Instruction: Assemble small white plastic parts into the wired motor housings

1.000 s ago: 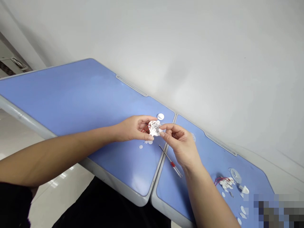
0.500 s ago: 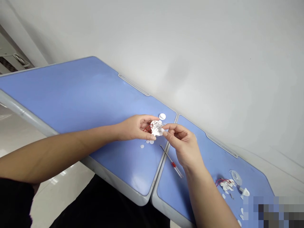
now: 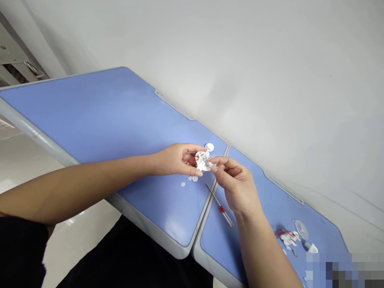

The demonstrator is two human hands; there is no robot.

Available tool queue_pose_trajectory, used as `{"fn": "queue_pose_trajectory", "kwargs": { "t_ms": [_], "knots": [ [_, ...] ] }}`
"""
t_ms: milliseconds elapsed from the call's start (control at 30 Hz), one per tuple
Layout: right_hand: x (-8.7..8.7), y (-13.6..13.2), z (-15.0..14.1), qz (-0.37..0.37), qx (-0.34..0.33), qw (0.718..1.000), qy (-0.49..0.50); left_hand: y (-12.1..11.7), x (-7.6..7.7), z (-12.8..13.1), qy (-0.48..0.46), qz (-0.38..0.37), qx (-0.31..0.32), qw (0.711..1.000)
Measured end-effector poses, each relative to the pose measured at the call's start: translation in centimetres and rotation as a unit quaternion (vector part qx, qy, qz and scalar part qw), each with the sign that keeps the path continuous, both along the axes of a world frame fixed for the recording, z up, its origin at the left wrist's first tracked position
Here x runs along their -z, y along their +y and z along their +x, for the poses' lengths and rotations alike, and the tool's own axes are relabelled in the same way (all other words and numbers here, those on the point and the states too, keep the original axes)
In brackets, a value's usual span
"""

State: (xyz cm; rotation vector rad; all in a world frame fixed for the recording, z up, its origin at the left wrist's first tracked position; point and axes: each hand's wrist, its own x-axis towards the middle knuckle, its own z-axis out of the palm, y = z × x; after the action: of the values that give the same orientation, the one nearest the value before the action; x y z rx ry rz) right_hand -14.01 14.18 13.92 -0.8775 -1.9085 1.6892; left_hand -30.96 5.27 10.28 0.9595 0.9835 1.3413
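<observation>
My left hand point(image 3: 183, 159) grips a small white plastic part with red wires point(image 3: 203, 161) between thumb and fingers, above the blue table. A round, greyish coil-like piece shows in the middle of its face. At the part's right edge, my right hand point(image 3: 232, 176) has thumb and index finger pinched together; whether a small piece sits between them is too small to make out. Below the hands, a screwdriver point(image 3: 222, 209) with a red and clear handle lies across the table seam. A white disc point(image 3: 209, 147) lies just beyond my left fingertips.
Several small white discs point(image 3: 183, 184) lie below my left hand. On the right table half point(image 3: 288, 200) are a second white part with red wires point(image 3: 289, 239), a clear disc point(image 3: 301, 229) and a white piece point(image 3: 313, 248). A pale wall point(image 3: 270, 72) borders the table's far edge.
The whole view has shifted slightly, so hands and table appear a little further right. Both hands keep nearly the same pose around the wired white part.
</observation>
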Motion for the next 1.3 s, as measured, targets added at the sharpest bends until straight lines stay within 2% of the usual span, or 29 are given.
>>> {"fn": "queue_pose_trajectory", "kwargs": {
  "t_ms": [300,567,767,1067,1300],
  "knots": [
    [0.08,0.05,0.10,0.012,-0.002,1.000,0.003,-0.05,-0.03,-0.04,0.000,0.007,0.007,1.000],
    [-0.18,-0.40,-0.02,0.108,0.008,0.993,-0.049,0.04,0.53,-0.19,0.002,0.018,0.011,1.000],
    [-0.49,-0.65,-0.13,0.144,-0.003,0.986,-0.078,0.05,0.62,-0.06,0.000,0.018,0.011,1.000],
    [-0.66,-0.74,0.00,0.157,-0.001,0.986,-0.063,0.09,0.06,0.03,0.003,0.012,0.001,1.000],
    [-0.42,-0.86,-0.23,0.169,0.007,0.983,-0.068,0.12,0.58,0.05,-0.001,0.012,0.003,1.000]
  ]
}}
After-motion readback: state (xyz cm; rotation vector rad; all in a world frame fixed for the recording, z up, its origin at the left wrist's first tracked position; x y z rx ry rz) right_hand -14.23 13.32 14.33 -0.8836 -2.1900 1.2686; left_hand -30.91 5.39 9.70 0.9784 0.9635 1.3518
